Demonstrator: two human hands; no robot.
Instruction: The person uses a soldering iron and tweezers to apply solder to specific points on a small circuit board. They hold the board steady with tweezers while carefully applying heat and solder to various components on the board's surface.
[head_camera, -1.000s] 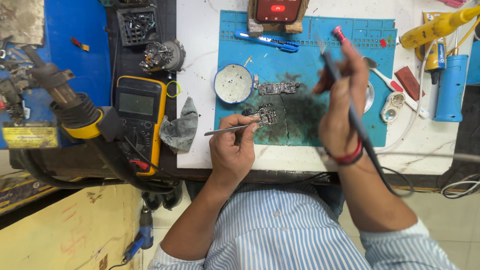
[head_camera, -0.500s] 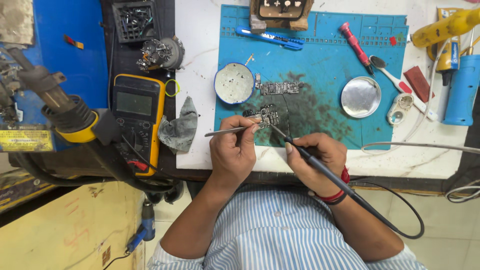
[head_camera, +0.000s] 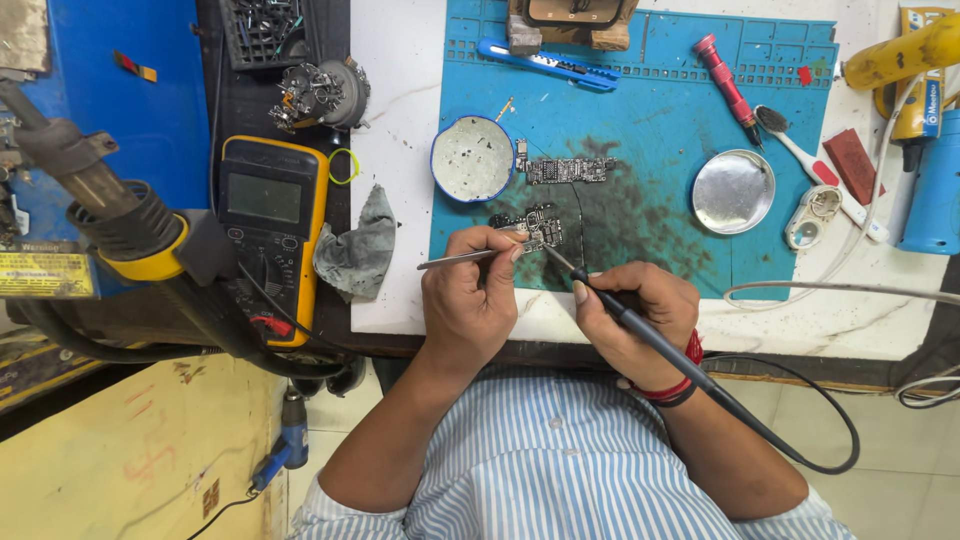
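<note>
White bench (head_camera: 400, 120) carries blue mat (head_camera: 660, 100), grey rag (head_camera: 358, 245).

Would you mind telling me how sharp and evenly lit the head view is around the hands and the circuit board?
In the head view, light is even and soft, with only faint shadows under the left hand and right hand; the circuit board is small but fairly sharp; the round metal lid shows mild glare; the frame edges bend slightly from the wide lens.

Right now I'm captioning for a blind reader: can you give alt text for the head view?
Seen from above, a person's right hand touches a soldering iron to a small circuit board on a blue work mat, while the left hand holds tweezers beside it. A yellow multimeter lies to the left.
</note>
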